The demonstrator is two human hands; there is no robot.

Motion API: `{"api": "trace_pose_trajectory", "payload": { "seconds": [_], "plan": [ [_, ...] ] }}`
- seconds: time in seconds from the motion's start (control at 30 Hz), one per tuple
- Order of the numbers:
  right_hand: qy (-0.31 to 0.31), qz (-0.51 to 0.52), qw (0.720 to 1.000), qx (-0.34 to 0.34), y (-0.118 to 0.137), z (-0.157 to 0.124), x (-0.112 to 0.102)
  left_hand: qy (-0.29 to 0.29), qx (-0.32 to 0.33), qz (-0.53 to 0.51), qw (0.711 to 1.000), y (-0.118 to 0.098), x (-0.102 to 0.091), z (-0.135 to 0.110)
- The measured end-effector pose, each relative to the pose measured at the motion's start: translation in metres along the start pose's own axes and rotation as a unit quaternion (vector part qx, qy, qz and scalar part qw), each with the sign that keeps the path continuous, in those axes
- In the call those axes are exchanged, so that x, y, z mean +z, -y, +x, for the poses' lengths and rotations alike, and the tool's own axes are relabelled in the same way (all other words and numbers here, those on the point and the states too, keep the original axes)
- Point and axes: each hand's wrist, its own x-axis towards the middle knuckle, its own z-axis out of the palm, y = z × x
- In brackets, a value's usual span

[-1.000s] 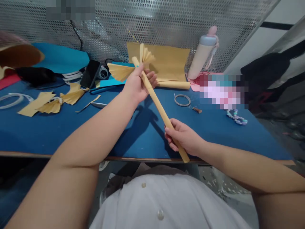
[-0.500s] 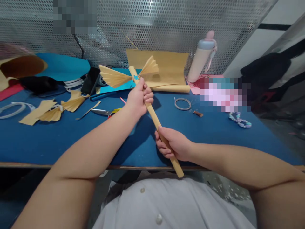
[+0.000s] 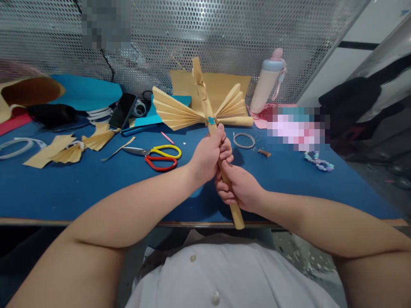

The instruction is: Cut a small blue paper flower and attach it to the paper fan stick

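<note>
Both my hands grip a tan rolled-paper tube (image 3: 205,102) that rises from near the table's front edge and tilts up past the far side of my hands. My left hand (image 3: 208,154) is shut around it just below a small blue star-shaped piece (image 3: 211,120). My right hand (image 3: 239,188) is shut around it directly below, touching my left hand. Two pleated tan paper fans, a left one (image 3: 175,109) and a right one (image 3: 231,107), spread from the tube above my hands.
Yellow-and-red-handled scissors (image 3: 160,154) lie on the blue table mat (image 3: 96,188) near my left hand. Pleated paper scraps (image 3: 66,145) lie at left. A tan paper sheet (image 3: 208,85), a pale bottle (image 3: 266,81), and a perforated metal screen (image 3: 205,30) stand behind.
The tube has swung more upright, and my hands have moved together. The paper fans now spread wider on both sides, and the scissors show fully beside my left arm.
</note>
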Motion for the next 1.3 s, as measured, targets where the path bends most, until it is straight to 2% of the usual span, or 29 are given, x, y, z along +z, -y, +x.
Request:
{"api": "trace_pose_trajectory", "payload": {
  "seconds": [0.07,0.13,0.23,0.33,0.73,1.3],
  "plan": [
    [0.002,-0.001,1.000,-0.011,0.002,0.000,-0.001,-0.004,0.001,-0.007,1.000,-0.004,-0.003,0.004],
    [0.005,-0.011,1.000,-0.010,0.002,-0.001,-0.001,-0.024,0.010,-0.023,0.999,-0.016,-0.009,0.013],
    [0.016,-0.040,0.999,0.018,0.000,-0.004,0.001,-0.065,0.029,-0.048,0.996,-0.038,-0.021,0.028],
    [0.023,-0.047,0.998,0.029,-0.004,-0.006,0.002,-0.084,0.035,-0.058,0.994,-0.045,-0.027,0.035],
    [-0.012,-0.037,0.999,0.001,-0.010,-0.006,-0.001,-0.069,0.046,-0.050,0.995,-0.018,-0.010,0.014],
    [-0.020,-0.041,0.999,-0.017,-0.006,0.000,-0.005,-0.047,0.063,-0.037,0.996,0.007,-0.010,0.006]
  ]
}}
